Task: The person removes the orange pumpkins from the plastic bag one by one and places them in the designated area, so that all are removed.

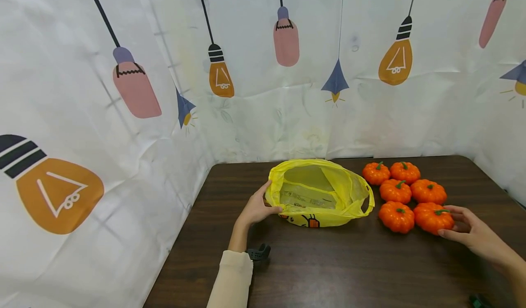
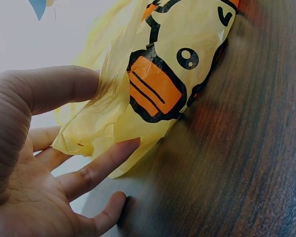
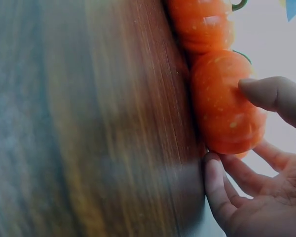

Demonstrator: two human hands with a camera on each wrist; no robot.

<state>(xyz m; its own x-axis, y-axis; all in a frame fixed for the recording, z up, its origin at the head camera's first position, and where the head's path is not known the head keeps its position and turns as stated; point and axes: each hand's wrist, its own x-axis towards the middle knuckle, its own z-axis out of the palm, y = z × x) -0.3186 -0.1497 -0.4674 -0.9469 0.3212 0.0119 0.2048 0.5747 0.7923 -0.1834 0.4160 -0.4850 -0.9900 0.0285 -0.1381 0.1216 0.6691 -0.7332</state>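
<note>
A yellow plastic bag (image 1: 314, 219) with a cartoon duck print lies on the table, its mouth spread toward the head camera. My left hand (image 1: 256, 207) holds the bag's left edge; in the left wrist view the thumb presses one side of the plastic film (image 2: 96, 118), with fingers behind it. On the right, several orange toy pumpkins with green stems stand close together. My right hand (image 1: 472, 230) grips the nearest right pumpkin (image 1: 431, 217). The right wrist view has the thumb on top of that pumpkin (image 3: 227, 106) and fingers around its side, close to the tabletop.
Left of the held pumpkin is another pumpkin (image 1: 396, 216), with more behind. The dark wooden table (image 1: 328, 262) ends at a white curtain (image 1: 255, 120) printed with lamps. A small dark object (image 1: 478, 300) shows at the bottom right.
</note>
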